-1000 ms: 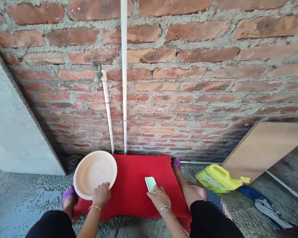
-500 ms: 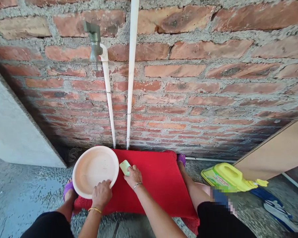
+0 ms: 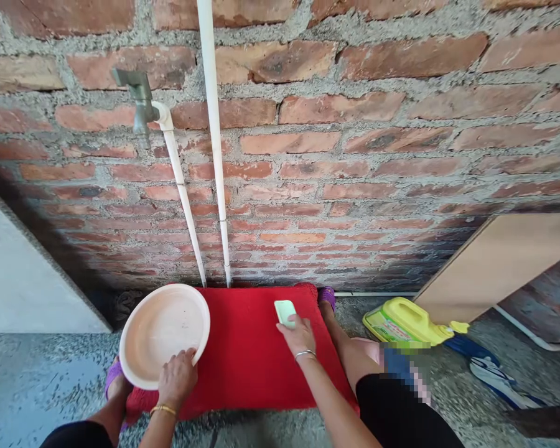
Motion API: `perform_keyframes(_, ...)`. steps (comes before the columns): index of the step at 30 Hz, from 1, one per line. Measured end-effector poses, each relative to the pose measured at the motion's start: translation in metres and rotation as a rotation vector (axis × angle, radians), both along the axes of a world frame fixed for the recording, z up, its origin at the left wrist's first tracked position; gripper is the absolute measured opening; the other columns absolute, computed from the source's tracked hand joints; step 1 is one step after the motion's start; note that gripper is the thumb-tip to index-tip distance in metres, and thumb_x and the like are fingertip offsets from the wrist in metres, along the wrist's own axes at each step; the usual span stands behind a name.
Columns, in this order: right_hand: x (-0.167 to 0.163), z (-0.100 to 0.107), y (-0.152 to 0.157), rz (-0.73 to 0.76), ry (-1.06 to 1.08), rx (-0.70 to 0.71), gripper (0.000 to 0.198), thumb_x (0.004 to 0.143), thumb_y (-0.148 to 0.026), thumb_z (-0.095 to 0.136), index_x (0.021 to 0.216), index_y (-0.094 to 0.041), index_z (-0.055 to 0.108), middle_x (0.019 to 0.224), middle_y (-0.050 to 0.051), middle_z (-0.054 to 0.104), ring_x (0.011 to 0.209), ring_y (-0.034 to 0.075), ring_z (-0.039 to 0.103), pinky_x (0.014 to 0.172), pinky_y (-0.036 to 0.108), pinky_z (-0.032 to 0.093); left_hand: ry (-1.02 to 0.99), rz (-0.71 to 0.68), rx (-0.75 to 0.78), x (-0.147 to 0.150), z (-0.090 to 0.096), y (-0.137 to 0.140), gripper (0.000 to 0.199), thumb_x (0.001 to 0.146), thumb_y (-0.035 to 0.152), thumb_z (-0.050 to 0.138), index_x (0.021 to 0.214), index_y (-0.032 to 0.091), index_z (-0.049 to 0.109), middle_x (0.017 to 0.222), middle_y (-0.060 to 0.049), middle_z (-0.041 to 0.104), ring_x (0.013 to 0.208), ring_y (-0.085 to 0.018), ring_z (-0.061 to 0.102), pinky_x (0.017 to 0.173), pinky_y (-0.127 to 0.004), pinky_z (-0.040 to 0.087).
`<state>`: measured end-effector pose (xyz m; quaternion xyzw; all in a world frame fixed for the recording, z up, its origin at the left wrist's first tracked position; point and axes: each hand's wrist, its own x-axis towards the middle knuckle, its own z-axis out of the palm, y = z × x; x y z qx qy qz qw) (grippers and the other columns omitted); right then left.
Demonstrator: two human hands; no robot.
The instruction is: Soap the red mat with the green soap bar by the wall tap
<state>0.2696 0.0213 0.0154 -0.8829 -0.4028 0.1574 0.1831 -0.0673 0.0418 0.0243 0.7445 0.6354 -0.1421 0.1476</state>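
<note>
While the left hand point(image 3: 177, 376) grips the basin point(image 3: 161, 330) by its rim at the left end of the cloth point(image 3: 252, 367), the right hand point(image 3: 300, 336) holds the green block point(image 3: 284, 310) on or just over its right part.

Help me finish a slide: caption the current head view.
Left hand grips basin by the rim; right hand holds pale green object over red cloth.

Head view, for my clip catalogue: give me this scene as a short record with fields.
Left hand: on the near rim of a pale basin
Right hand: holding a pale green object; exact kind unclear
Between the feet: red cloth
Wall: brick, with grey tap and white pipes
Floor, right: yellow jug, on its side
</note>
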Motion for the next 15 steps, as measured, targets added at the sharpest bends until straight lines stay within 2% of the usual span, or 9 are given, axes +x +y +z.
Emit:
perform_keyframes(5, -0.110, -0.011, 0.049, 0.366, 0.067, 0.041, 0.029, 0.066, -0.031, 0.071, 0.093, -0.024, 0.066, 0.100, 0.002, 0.056, 0.090, 0.018, 0.055, 0.082, 0.027, 0.039, -0.002, 0.000, 0.003, 0.002, 0.004, 0.000, 0.042, 0.088, 0.023, 0.039, 0.126, 0.026, 0.055, 0.116, -0.009, 0.066, 0.104, -0.021, 0.062, 0.086, -0.033, 0.047)
perform_keyframes(8, -0.151, -0.016, 0.068, 0.580, 0.033, -0.013, 0.031, 0.065, -0.031, 0.073, 0.095, -0.026, 0.067, 0.105, 0.004, 0.056, 0.095, 0.021, 0.054, 0.083, 0.030, 0.039, 0.000, 0.003, 0.005, 0.002, 0.006, 0.001, 0.041, 0.088, 0.022, 0.039, 0.125, 0.026, 0.057, 0.113, -0.009, 0.066, 0.102, -0.022, 0.063, 0.084, -0.033, 0.048)
perform_keyframes(11, -0.148, -0.018, 0.076, 0.627, -0.007, -0.069, 0.031, 0.066, -0.028, 0.072, 0.096, -0.026, 0.067, 0.107, 0.005, 0.055, 0.095, 0.021, 0.054, 0.083, 0.031, 0.038, -0.001, 0.002, 0.005, 0.002, 0.006, 0.003, 0.040, 0.088, 0.022, 0.039, 0.124, 0.026, 0.057, 0.111, -0.009, 0.067, 0.099, -0.022, 0.063, 0.081, -0.033, 0.048)
perform_keyframes(13, -0.120, -0.018, 0.073, 0.552, -0.024, -0.077, 0.031, 0.066, -0.027, 0.072, 0.097, -0.026, 0.068, 0.105, 0.004, 0.055, 0.092, 0.020, 0.054, 0.082, 0.030, 0.039, -0.003, 0.004, 0.007, 0.002, 0.005, 0.003, 0.040, 0.089, 0.022, 0.039, 0.124, 0.027, 0.058, 0.110, -0.009, 0.067, 0.098, -0.021, 0.064, 0.081, -0.033, 0.048)
perform_keyframes(15, -0.078, -0.018, 0.064, 0.422, -0.040, -0.077, 0.030, 0.068, -0.028, 0.072, 0.097, -0.026, 0.068, 0.103, 0.004, 0.056, 0.090, 0.019, 0.056, 0.083, 0.029, 0.040, -0.002, 0.005, 0.010, 0.002, 0.004, 0.003, 0.040, 0.089, 0.022, 0.039, 0.124, 0.027, 0.057, 0.111, -0.009, 0.067, 0.099, -0.021, 0.063, 0.081, -0.033, 0.048)
